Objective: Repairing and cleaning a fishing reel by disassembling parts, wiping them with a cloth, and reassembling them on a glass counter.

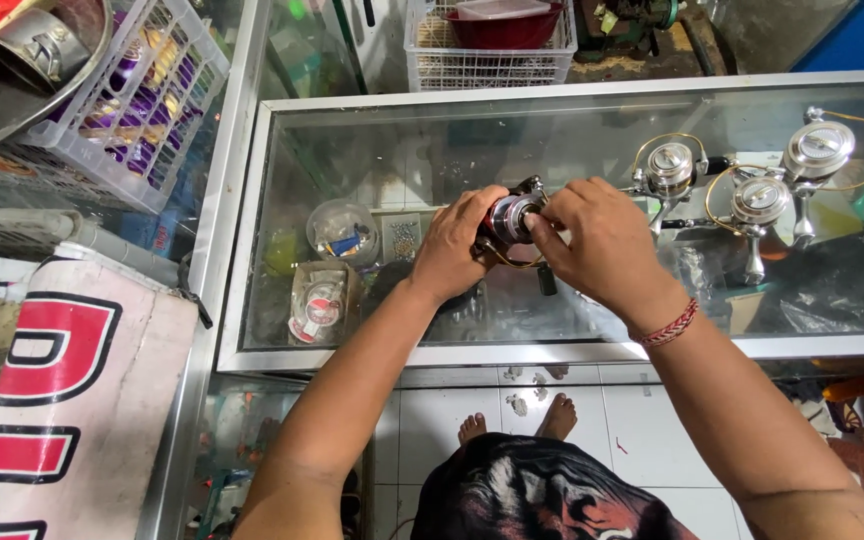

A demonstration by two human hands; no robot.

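A: What was the biggest thing in view?

B: The glass-topped display case with a pale metal frame (252,250), which served as the table. Behind it stood a white wire basket holding a dark red bowl (422,60), and off to the left a white plastic crate of purple and yellow packets (142,100).

A: And on the glass?

B: Three silver spinning reels with gold bail wires (752,185) stood together at the right, well apart from the hands. Inside the case, under the glass, lay a round clear tub of small parts (342,230).

A: Where was the piece being worked on?

B: A dark spinning reel with a silver spool (508,220) was held just above the glass, near the middle of the case, between both hands. The left hand (457,250) was wrapped around the reel body, fingers clamped on it. The right hand (597,240) had its fingertips pinched together on the front of the spool.

A: Which way did it point?

B: The spool face looked up and toward the camera, as far as I could tell; the long axis seemed to run roughly left to right between the hands. The stem and foot were hidden.

A: How to do it well?

B: I'd judge a steady left grip, and small turns from the right fingertips kept square to the spool
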